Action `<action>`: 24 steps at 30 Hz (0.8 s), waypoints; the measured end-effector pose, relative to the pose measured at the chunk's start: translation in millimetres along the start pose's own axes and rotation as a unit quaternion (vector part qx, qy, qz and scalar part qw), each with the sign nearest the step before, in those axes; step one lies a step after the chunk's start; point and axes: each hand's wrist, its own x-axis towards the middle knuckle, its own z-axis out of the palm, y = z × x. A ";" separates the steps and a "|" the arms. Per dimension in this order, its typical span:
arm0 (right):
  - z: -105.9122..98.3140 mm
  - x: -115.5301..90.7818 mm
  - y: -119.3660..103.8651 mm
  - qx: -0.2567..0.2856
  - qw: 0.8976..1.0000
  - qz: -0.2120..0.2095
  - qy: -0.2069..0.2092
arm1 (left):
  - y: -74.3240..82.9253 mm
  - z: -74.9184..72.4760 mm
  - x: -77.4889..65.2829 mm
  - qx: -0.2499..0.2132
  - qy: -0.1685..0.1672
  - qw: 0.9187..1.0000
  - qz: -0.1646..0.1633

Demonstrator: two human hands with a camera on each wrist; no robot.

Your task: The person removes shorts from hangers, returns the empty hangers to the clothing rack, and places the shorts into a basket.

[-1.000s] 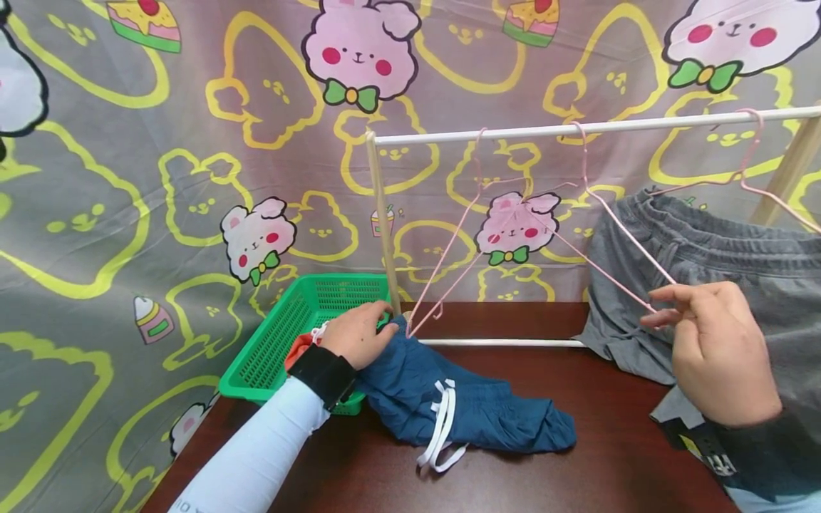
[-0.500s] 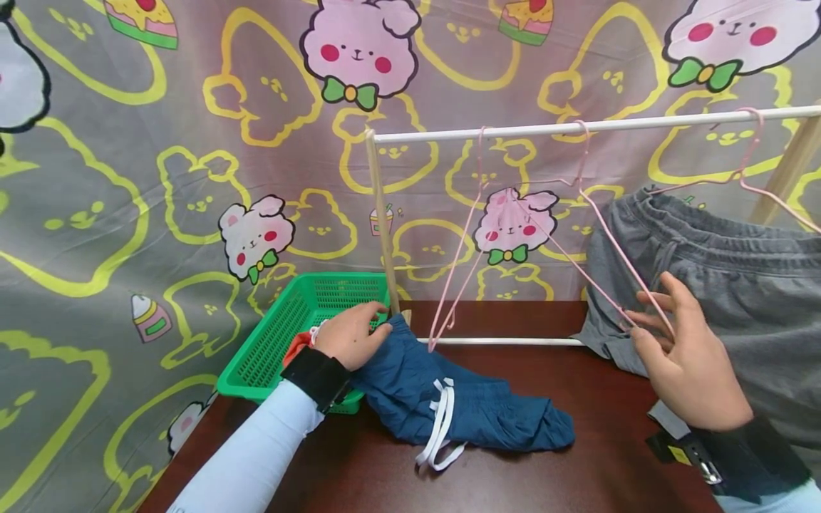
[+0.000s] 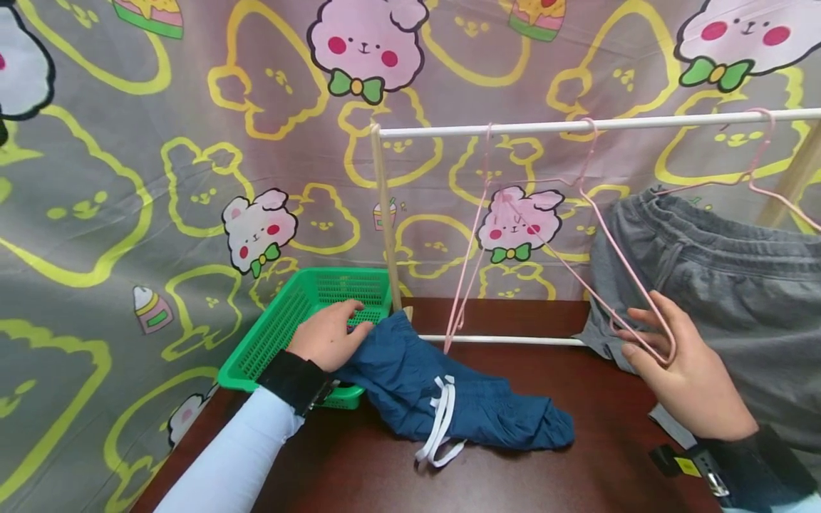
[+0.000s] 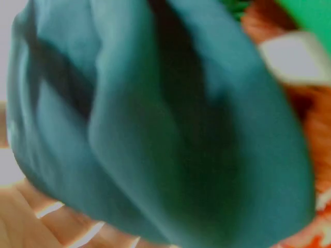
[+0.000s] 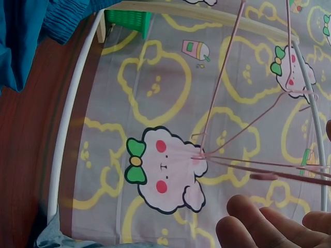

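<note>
My left hand (image 3: 330, 335) grips the upper left end of the dark blue shorts (image 3: 462, 406), beside the green basket. White drawstrings (image 3: 442, 417) lie across the shorts, which spread over the table. In the left wrist view, the blue fabric (image 4: 139, 124) fills most of the picture, with fingers at its lower left edge. My right hand (image 3: 686, 370) has its fingers spread and loosely bent at the lower corner of a pink hanger (image 3: 618, 249). Another pink hanger (image 3: 477, 214) hangs to its left. The right wrist view shows the fingertips (image 5: 243, 206) apart from the hanger wires.
A white rail (image 3: 442, 131) on wooden posts (image 3: 383, 206) carries the hangers. Grey shorts (image 3: 725, 271) hang at the right. The green basket (image 3: 256, 345) stands left, with orange-red cloth (image 4: 320, 129) in it. A cartoon-print curtain (image 3: 333, 242) backs the brown table (image 3: 513, 491).
The right hand's fingers have spread and it has moved slightly left; the hangers have swung right. My left hand has shifted left, drawing the blue shorts' end further over the basket.
</note>
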 end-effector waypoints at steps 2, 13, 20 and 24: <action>0.7 -1.6 1.7 -0.006 1.000 0.005 -0.003 | -4.7 -1.5 -4.0 0.000 -0.001 1.000 -0.007; 2.9 -2.6 6.0 -0.008 0.999 0.023 -0.026 | -43.7 -10.0 -27.9 0.012 0.013 0.999 -0.033; 3.3 0.4 6.9 -0.015 0.999 0.030 -0.033 | -79.0 -4.4 -38.0 0.044 0.017 0.997 -0.058; 5.6 1.6 6.9 -0.014 0.999 0.033 -0.039 | -97.1 1.4 -43.0 0.052 0.008 0.995 -0.082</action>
